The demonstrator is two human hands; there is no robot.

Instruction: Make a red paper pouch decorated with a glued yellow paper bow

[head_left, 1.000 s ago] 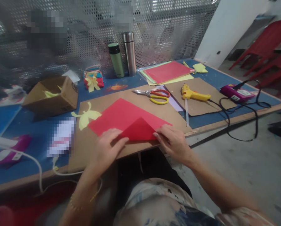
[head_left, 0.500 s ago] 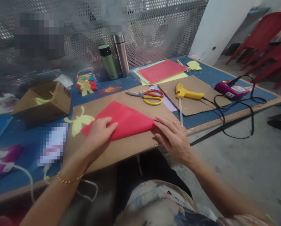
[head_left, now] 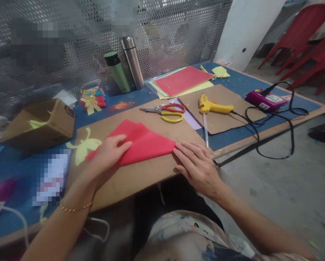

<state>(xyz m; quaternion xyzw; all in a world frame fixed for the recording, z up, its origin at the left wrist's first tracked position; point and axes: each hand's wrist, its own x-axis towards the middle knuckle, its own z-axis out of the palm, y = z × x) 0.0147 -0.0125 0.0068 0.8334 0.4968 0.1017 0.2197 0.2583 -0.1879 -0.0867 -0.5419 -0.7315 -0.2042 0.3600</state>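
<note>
A folded red sheet of paper (head_left: 146, 143) lies slantwise on a brown cardboard mat (head_left: 140, 185), its right end narrowing to a point. On its left part rests my left hand (head_left: 112, 150), fingers curled and thumb close to the forefinger, gripping the sheet. My right hand (head_left: 196, 163) lies fairly flat at the pointed right corner, fingertips touching it and fingers stretched out. Left of the sheet, partly behind my left hand, is a yellow paper bow (head_left: 83, 148). Scissors (head_left: 165, 111) with one red and one yellow handle lie just beyond the sheet.
A yellow glue gun (head_left: 214, 107) sits on a second cardboard piece, its black cord running to a purple power strip (head_left: 266, 99). Two flasks (head_left: 119, 74), stacked paper (head_left: 184, 80), a small bow-trimmed box (head_left: 93, 99) and a cardboard box (head_left: 42, 123) stand along the back and left.
My right hand's fingers have flattened onto the sheet's right corner, pressing it lower. The left hand keeps its place on the paper. The whole view has shifted slightly.
</note>
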